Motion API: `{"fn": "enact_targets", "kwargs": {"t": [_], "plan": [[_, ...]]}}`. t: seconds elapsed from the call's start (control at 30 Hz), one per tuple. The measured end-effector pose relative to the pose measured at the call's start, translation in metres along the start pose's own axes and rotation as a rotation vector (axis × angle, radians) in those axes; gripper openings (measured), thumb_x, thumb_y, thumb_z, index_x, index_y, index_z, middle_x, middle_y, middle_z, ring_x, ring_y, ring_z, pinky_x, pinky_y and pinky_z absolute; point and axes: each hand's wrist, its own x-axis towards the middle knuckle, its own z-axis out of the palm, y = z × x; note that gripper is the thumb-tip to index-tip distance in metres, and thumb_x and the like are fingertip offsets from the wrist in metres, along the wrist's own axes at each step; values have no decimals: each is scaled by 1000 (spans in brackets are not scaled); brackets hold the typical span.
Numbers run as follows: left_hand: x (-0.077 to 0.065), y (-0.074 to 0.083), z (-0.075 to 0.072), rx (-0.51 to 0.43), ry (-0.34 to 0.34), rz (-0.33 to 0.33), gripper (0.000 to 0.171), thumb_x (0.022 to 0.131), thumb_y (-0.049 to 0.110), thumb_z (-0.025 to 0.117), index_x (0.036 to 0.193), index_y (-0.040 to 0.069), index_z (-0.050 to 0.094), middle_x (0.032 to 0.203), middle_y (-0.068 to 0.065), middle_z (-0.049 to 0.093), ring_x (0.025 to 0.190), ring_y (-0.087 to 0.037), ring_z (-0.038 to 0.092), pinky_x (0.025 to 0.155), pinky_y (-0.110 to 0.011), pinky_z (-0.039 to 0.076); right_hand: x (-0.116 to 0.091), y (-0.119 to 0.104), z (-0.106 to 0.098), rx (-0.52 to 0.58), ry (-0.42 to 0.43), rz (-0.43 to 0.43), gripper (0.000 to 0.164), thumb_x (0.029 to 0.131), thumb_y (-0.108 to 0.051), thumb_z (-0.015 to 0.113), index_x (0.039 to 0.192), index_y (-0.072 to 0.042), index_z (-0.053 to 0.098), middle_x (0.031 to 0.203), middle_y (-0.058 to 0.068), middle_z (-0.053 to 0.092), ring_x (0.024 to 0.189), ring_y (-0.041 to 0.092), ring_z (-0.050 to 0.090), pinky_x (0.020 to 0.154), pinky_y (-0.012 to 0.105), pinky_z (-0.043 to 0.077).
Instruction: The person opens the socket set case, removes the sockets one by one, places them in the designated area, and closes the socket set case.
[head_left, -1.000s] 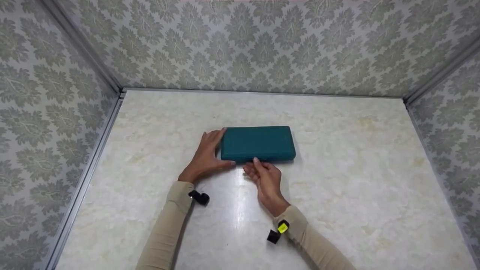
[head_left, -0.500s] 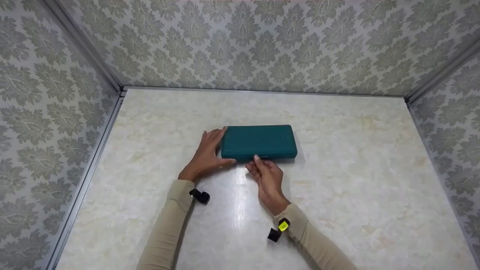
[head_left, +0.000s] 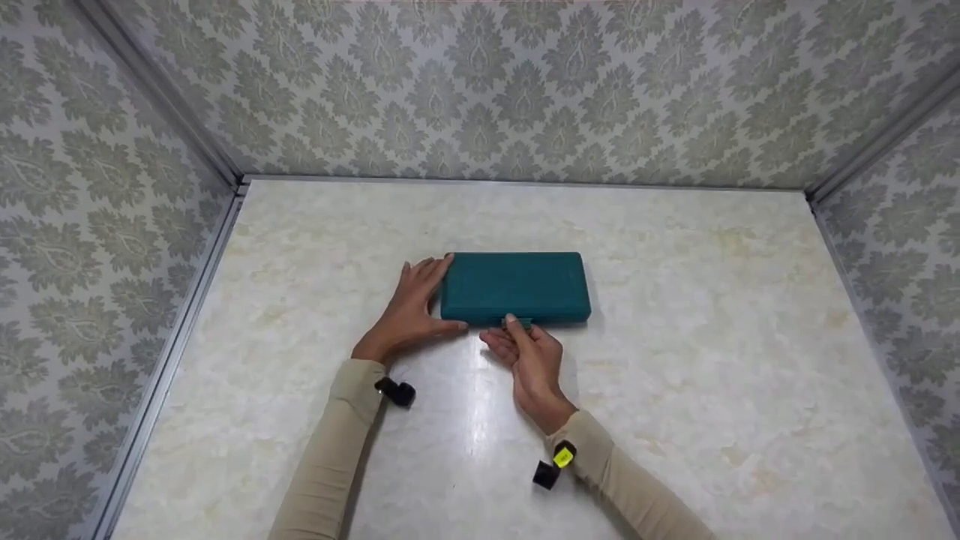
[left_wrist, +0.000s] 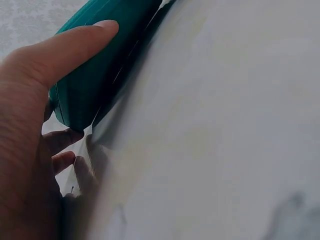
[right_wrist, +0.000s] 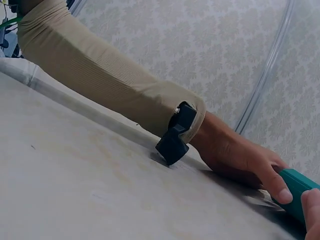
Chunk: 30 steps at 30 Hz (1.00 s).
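Left hand [head_left: 409, 309]: spread wide, thumb on front side, fingers about far-left corner, holding case's left end | Teal case [head_left: 517, 283]: mid-table, top cut off in left wrist view | Right hand [head_left: 537, 361]: nearly closed, thumb at front latch [head_left: 524, 322]; underside contact hidden

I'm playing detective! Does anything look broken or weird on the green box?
The green box looks undamaged; only its front tab seems odd, sticking out by the right hand from an otherwise straight edge.
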Motion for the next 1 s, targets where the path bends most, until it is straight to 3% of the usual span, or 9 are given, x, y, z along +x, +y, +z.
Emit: {"fn": "enact_targets", "kwargs": {"t": [0.23,0.53,0.8,0.9,1.0], "plan": [[-2,0,-2,5,-16,-23,127,83,59,91,179,25,16,182,-13,24,170,-34,12,137,-54,-2,1,-1,-2,-26,-31,28,33,111,-16,70,122,14,64,97,21,79,89,30,83,88,38,68],[-10,0,-7,-107,-30,-100,120,86,58,90,179,32,17,184,-11,18,170,-43,-1,132,-73,9,0,2,-2,-40,-78,-20,36,111,-15,70,117,19,61,92,21,80,75,25,81,75,38,69],[-10,-4,-8,-124,-28,-113,116,90,54,89,179,31,18,184,-14,17,169,-47,-1,132,-73,9,-3,-1,-6,-67,-79,17,43,109,-24,73,120,17,63,92,20,80,68,21,77,69,34,68],[-8,-3,-6,-125,-28,-141,118,89,54,90,179,26,19,184,-13,18,169,-46,-2,133,-71,9,-8,-7,-13,-129,-124,47,45,109,-25,72,118,18,64,90,18,79,66,20,76,66,32,67],[-6,1,-6,-125,-40,-175,120,89,58,89,179,22,19,184,-13,17,169,-46,-5,133,-71,10,-14,-22,-24,-298,-232,2,42,109,-23,72,115,18,67,91,19,79,67,21,76,64,33,67]]}}
